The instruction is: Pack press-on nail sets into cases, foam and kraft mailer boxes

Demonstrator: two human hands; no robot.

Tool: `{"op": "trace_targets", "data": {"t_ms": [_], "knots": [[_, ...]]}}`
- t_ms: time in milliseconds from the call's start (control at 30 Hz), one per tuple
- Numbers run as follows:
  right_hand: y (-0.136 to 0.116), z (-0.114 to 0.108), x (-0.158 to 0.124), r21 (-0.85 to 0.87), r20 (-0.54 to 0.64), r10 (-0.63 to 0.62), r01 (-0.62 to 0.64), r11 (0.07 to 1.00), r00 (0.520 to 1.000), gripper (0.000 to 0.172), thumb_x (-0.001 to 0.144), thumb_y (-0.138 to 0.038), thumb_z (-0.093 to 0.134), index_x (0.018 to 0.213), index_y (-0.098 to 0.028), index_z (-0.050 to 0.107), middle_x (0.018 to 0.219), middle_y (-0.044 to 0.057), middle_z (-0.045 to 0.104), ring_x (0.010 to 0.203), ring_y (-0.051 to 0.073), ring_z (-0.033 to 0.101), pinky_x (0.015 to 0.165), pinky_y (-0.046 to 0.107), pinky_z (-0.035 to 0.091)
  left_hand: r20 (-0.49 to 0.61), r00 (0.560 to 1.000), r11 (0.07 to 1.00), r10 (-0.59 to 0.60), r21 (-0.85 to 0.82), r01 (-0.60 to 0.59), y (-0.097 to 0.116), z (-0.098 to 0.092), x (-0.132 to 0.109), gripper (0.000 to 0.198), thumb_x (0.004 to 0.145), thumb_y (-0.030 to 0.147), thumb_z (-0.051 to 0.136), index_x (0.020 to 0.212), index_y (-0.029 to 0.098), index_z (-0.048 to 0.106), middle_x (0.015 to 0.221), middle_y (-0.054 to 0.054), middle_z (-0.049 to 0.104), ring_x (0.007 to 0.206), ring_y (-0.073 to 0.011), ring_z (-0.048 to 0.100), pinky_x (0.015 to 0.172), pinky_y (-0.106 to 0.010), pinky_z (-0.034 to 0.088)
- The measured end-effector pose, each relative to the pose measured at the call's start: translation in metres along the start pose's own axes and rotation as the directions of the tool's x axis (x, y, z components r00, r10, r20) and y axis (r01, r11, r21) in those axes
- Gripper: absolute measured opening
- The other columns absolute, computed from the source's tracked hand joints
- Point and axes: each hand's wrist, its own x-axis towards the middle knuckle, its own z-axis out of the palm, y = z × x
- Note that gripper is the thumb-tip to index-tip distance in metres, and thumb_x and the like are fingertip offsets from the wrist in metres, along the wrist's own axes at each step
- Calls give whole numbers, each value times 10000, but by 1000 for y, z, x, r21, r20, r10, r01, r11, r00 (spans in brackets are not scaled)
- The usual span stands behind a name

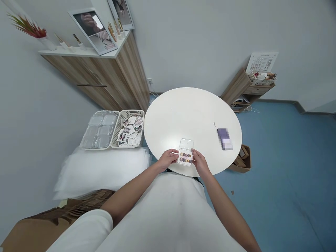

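A small clear case (185,161) lies open near the front edge of the round white table (189,108), its transparent lid raised on the far side. Inside it are two rows of small oval pieces in purple, pink and gold tones. My left hand (168,158) grips the case's left edge between thumb and fingers. On the opposite edge, my right hand (200,162) holds the case in the same way.
Left of the table are a white basket of printed cards (130,128), a basket of clear cases (99,130) and stacked translucent sheets (102,169). A purple item (223,136) lies on the table's right side. A cardboard box (243,160) stands on the floor.
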Motion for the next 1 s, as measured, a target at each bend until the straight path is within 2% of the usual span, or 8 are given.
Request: {"op": "trace_targets", "data": {"t_ms": [100,333,567,733,1000], "knots": [[-2,4,1,11,9,18,-18,1000,1000,470,681,-482,590,1075,-226,567,971,40,629,821,173,578,719,313,457,31,999,1000,-17,1,17,-1,1,-3,370,615,330,721,891,152,549,750,-41,641,657,-111,586,657,-254,413],[-3,6,-3,-9,10,-57,58,998,998,490,671,-456,604,1113,-260,520,997,36,621,811,162,584,683,305,462,55,996,994,-67,-79,71,-2,2,-8,354,618,326,724,885,150,573,827,-53,645,706,-111,593,669,-240,418],[0,-1,-12,-31,35,-74,75,997,997,379,673,-446,604,1007,-269,569,1007,22,607,804,152,573,687,300,458,156,982,978,-103,-162,128,-7,4,-13,306,680,317,680,925,157,589,856,-62,641,713,-109,601,677,-241,452],[1,-2,-17,-35,35,-91,92,995,995,298,661,-411,617,909,-246,611,936,20,619,806,162,567,707,312,455,175,976,968,-128,-191,161,-5,5,-15,256,696,273,670,914,169,586,866,-57,633,721,-109,606,676,-242,470],[-1,0,-23,-42,-12,-85,85,995,996,275,619,-297,601,878,-219,649,903,26,650,803,178,574,715,324,462,195,974,964,-113,-216,154,-5,6,-16,256,696,274,672,914,164,592,883,-63,635,760,-116,609,715,-251,478]]}}
